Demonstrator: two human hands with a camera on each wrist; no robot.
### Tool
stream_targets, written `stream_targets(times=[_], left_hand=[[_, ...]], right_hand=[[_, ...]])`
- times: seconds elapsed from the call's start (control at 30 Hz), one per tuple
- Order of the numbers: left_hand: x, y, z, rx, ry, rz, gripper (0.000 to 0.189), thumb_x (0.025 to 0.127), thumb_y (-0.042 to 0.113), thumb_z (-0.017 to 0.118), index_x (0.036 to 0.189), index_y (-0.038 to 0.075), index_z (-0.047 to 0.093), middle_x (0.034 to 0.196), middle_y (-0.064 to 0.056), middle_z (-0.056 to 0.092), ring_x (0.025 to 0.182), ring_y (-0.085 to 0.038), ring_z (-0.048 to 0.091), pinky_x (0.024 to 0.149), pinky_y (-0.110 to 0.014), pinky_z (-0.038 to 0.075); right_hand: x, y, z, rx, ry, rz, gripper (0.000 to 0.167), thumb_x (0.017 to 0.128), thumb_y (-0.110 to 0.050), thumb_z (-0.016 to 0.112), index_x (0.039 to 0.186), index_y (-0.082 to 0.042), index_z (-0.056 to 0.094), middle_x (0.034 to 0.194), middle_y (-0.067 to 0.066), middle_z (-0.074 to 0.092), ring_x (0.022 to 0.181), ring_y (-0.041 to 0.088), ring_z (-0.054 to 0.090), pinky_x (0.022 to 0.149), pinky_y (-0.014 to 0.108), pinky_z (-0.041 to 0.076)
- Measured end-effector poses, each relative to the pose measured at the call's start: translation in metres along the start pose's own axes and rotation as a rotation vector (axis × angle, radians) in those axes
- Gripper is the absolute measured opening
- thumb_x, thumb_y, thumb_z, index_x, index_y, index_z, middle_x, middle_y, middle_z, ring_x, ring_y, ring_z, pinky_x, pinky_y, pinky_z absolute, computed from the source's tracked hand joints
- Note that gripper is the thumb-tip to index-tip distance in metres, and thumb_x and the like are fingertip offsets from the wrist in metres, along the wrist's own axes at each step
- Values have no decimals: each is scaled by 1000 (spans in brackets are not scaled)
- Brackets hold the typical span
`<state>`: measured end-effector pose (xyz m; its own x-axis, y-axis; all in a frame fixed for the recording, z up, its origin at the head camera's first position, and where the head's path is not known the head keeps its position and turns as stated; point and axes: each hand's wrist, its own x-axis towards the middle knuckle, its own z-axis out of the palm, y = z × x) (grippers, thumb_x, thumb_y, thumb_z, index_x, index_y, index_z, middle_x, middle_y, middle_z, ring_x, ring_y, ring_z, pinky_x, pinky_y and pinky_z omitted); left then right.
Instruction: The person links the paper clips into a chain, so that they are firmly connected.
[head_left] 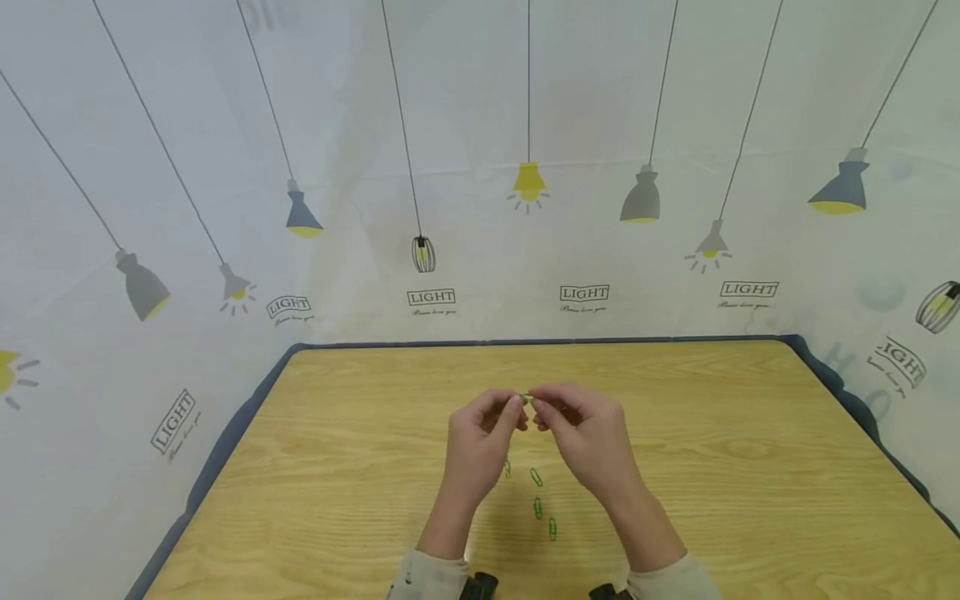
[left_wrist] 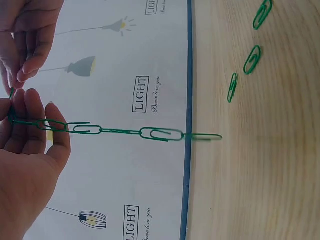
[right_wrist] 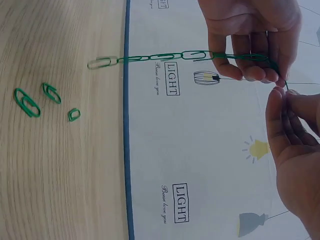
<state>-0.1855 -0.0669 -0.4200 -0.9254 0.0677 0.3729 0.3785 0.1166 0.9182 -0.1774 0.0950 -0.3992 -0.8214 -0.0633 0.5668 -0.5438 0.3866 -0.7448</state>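
Observation:
In the head view my left hand [head_left: 477, 437] and right hand [head_left: 592, 433] meet fingertip to fingertip above the table. A chain of linked green paper clips [left_wrist: 120, 131] hangs from the left hand, its upper end pinched between thumb and fingers. The right thumb and fingertips pinch a small green paper clip [head_left: 528, 398] right at that upper end; most of it is hidden by the fingers. Three loose green paper clips lie on the tabletop below: a far one [head_left: 536, 477], a middle one [head_left: 537, 508] and a near one [head_left: 552, 529].
The wood-grain table [head_left: 337, 500] has a dark blue border [head_left: 247, 408] along its back and sides. Behind it rises a pale wall covering [head_left: 480, 100] printed with hanging lamps. Dark wrist-camera parts [head_left: 480, 583] sit by the sleeves.

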Motion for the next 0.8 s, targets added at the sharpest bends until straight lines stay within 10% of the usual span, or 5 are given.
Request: stream_targets(times=[0.8], left_hand=[[1, 0, 2, 37, 51, 59, 19, 108, 17, 64, 101, 5, 77, 83, -13, 72, 71, -6, 65, 65, -21, 53]], right_hand=[[0, 13, 7, -163, 137, -411, 16, 87, 12, 79, 97, -1, 80, 90, 7, 78, 72, 13, 73, 69, 15, 59]])
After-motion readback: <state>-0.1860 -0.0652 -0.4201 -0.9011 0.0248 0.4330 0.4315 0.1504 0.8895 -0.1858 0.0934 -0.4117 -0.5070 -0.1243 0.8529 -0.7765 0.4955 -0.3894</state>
